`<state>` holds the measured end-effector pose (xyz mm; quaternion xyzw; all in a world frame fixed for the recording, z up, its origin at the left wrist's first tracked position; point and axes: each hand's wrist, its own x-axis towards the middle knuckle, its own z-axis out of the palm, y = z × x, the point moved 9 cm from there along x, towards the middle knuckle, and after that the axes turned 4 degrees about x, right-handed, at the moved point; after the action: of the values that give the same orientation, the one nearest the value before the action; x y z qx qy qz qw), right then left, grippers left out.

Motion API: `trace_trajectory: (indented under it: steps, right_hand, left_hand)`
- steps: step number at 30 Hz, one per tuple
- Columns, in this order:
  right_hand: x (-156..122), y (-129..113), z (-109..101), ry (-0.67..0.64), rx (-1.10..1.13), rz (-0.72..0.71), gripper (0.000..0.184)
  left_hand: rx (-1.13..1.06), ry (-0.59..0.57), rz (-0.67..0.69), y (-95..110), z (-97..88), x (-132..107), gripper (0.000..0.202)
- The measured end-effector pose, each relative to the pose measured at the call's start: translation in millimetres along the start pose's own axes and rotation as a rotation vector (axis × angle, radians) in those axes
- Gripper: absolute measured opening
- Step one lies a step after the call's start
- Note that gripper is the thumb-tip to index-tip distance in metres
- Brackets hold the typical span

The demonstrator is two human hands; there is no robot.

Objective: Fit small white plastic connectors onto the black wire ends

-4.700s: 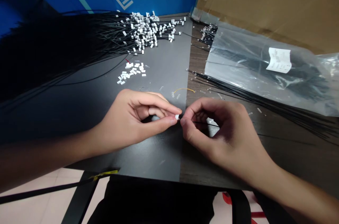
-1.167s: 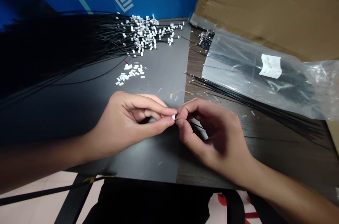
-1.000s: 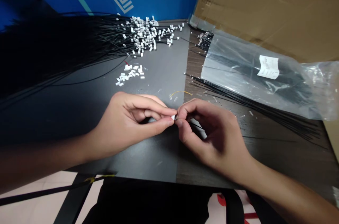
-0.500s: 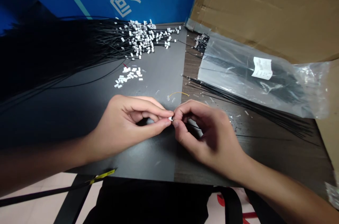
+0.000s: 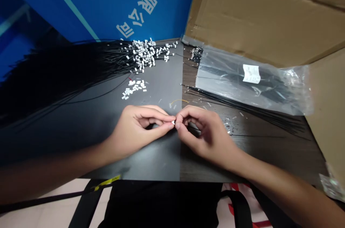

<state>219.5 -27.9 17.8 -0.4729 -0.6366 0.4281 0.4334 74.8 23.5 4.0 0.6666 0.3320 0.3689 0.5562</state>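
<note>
My left hand (image 5: 137,127) pinches a tiny white connector housing (image 5: 173,122) between thumb and forefinger, just above the dark mat (image 5: 88,127). My right hand (image 5: 207,134) meets it fingertip to fingertip and pinches the end of a thin black wire (image 5: 256,135) that trails off to the right over the wooden table. Both hands are closed in a pinch. The joint between wire and housing is hidden by the fingertips.
A small heap of loose white housings (image 5: 133,88) lies beyond my left hand. A big bundle of black wires with white housings (image 5: 142,54) fills the back left. A clear plastic bag of wires (image 5: 250,80) and loose black wires (image 5: 242,104) lie right, below cardboard walls (image 5: 256,12).
The hands keep the same pinch, and the fingertips have closed up on each other. The view has pulled back and tilted up, showing more of the blue board and cardboard.
</note>
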Motion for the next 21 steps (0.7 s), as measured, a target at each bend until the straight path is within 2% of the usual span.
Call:
trace_trajectory:
  steps: [4, 11, 21]
  right_hand:
    - [0, -3, 1, 0.006, -0.057, -0.051, 0.008]
    - [2, 8, 2, 0.023, 0.005, -0.042, 0.008]
    - [5, 4, 3, 0.034, -0.019, -0.106, 0.013]
  left_hand:
    - [0.0, 0.011, 0.007, 0, -1.5, 0, 0.022]
    - [-0.02, 0.026, 0.01, -1, -2.4, -1, 0.018]
    - [-0.118, 0.016, 0.009, -4, -3.5, 1, 0.016]
